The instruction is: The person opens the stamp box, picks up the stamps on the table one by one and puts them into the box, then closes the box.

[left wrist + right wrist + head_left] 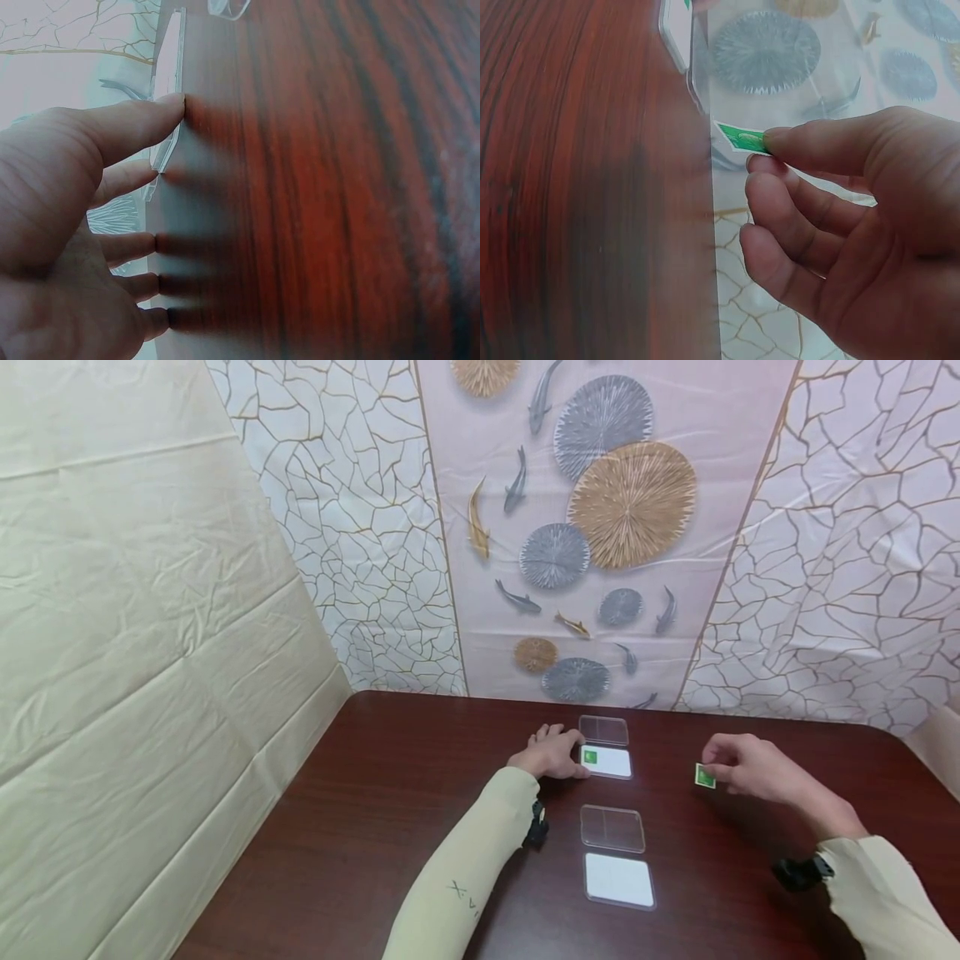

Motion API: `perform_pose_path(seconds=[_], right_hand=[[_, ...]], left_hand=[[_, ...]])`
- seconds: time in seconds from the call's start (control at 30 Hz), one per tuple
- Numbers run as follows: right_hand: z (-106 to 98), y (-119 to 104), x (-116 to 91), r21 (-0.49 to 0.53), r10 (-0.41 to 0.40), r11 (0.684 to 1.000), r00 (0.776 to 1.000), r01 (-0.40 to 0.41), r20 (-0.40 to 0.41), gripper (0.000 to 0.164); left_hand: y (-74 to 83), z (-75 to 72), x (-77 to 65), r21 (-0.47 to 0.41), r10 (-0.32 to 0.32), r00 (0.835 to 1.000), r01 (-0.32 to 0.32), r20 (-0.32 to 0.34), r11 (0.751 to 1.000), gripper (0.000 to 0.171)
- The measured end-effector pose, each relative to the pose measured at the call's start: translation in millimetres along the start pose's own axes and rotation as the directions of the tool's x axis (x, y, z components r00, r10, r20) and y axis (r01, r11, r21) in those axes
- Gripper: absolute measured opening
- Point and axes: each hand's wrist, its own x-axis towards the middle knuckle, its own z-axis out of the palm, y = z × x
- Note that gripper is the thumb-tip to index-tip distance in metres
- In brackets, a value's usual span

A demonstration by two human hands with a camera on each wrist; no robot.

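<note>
My right hand pinches a small green card with a white border between thumb and forefinger, raised over the table's right side. The other fingers of that hand are curled below it. My left hand holds the left end of a shallow clear case with a white insert, thumb at the near edge and forefinger at the far corner. Its other fingertips rest on the table. A similar green square lies on the left part of that white insert. Behind the case lies a clear lid.
Nearer to me, a second clear lid and a second case with a white insert lie on the dark wood table. A patterned cloth hangs behind the table's far edge, and a beige cloth hangs on the left.
</note>
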Motion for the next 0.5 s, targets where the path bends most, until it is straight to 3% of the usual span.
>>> perform_pose_path(seconds=[0.5], right_hand=[[16.5,-18.3,23.6,0.050,-0.020,0.999,1.000,0.020,0.000,0.004]], left_hand=[[-1.1,2.1,0.8,0.009,0.002,1.000,-0.002,-0.002,1.000,0.057]])
